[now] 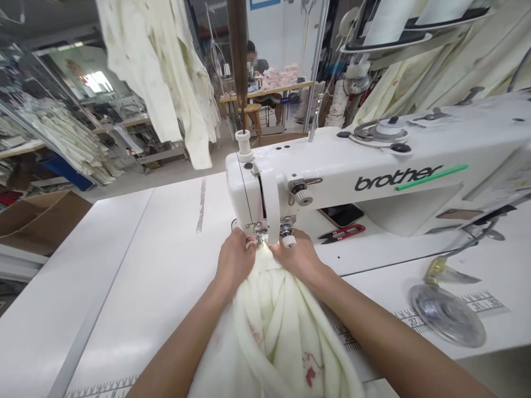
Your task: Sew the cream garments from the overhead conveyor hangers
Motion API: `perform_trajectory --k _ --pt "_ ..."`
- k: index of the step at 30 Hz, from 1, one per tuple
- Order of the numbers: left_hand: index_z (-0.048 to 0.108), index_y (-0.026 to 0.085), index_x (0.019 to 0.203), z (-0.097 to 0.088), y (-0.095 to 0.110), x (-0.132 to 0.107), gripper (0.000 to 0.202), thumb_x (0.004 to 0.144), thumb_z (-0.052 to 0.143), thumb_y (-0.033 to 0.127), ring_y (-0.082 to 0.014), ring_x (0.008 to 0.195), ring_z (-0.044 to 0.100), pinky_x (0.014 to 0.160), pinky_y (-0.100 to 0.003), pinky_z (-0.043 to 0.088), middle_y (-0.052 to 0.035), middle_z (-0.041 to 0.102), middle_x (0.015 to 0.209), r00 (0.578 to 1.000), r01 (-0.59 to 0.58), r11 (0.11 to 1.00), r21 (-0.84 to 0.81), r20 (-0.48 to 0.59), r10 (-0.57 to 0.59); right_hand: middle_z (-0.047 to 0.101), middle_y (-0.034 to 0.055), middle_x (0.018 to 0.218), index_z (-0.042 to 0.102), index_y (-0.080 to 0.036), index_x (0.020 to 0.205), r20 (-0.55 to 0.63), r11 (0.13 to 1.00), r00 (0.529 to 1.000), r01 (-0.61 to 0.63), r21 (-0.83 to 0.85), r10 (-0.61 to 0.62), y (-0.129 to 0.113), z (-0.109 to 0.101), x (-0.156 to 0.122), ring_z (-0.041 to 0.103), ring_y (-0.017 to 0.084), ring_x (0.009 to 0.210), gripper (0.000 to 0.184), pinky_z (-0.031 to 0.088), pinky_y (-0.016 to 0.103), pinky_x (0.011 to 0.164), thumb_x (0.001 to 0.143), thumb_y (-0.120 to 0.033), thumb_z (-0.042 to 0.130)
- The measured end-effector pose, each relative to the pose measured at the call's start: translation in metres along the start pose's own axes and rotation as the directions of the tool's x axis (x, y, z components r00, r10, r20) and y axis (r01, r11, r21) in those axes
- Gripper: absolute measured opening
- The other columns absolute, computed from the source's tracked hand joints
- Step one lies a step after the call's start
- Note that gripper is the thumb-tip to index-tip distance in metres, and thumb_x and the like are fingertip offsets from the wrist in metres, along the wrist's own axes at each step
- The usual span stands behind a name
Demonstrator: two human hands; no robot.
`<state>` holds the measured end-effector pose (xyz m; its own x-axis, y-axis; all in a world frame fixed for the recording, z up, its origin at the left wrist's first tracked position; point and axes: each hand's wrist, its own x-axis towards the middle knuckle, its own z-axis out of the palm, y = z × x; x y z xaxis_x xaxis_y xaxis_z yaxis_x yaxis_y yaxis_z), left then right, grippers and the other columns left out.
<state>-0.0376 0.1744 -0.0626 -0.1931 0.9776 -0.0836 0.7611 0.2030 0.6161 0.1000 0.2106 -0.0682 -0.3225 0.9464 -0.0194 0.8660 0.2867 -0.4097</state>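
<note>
Head view: cream cloth [276, 309], soft and matte, with a sparse reddish print, hangs in deep rounded folds toward the lower edge of the view; its gathered upper end lies at the needle area of a white, glossy sewing machine [332, 166] lettered "brother". I see the left hand [235, 257] with curled fingers, pinching the cloth just beside the presser foot [259, 235]. The right hand [299, 257] lies against the opposite side of the cloth; a ribbed dial [289, 241] and the machine head hide part of its fingers, so I cannot tell how firmly it grips. The tabletop [166, 265] is smooth and white, with printed ruler marks.

Under the machine arm, near the right hand, lie a dark-screened phone [342, 215] and red-handled snips [348, 232]. Farther right I note a clear, round plastic disc [448, 315]; above, white thread cones [385, 22] stand on dark trays. The machine head rises directly beyond the hands and blocks my sight behind the needle. Cream garments [166, 72] hang beyond the table, a brown cardboard box [45, 221] stands at left, and in the background a person sits near heaped pink cloth [282, 77].
</note>
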Motion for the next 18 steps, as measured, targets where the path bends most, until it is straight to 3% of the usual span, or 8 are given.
perform_trajectory --k 11,18 --pt "0.061 0.019 0.088 0.000 -0.001 0.005 0.018 0.078 0.046 0.019 -0.0218 0.086 0.060 0.073 -0.031 0.044 -0.0065 0.064 0.093 0.999 -0.036 0.999 0.003 -0.032 0.036 0.064 0.0082 0.073 0.063 -0.015 0.074 0.007 0.999 1.000 -0.017 -0.044 0.017 0.000 0.009 0.004 0.058 0.022 0.069 0.016 0.030 0.027 0.054 0.079 -0.025 0.052" --pt "0.059 0.019 0.098 -0.001 -0.001 0.003 0.023 0.078 0.047 0.023 -0.0195 0.087 0.059 0.074 -0.029 0.043 -0.0053 0.065 0.093 1.000 -0.018 0.999 -0.047 -0.021 0.017 0.063 0.0061 0.073 0.060 -0.014 0.079 -0.006 0.994 0.999 0.047 0.101 -0.047 0.008 -0.003 -0.005 0.057 0.018 0.069 0.015 0.034 0.024 0.057 0.083 -0.021 0.047"
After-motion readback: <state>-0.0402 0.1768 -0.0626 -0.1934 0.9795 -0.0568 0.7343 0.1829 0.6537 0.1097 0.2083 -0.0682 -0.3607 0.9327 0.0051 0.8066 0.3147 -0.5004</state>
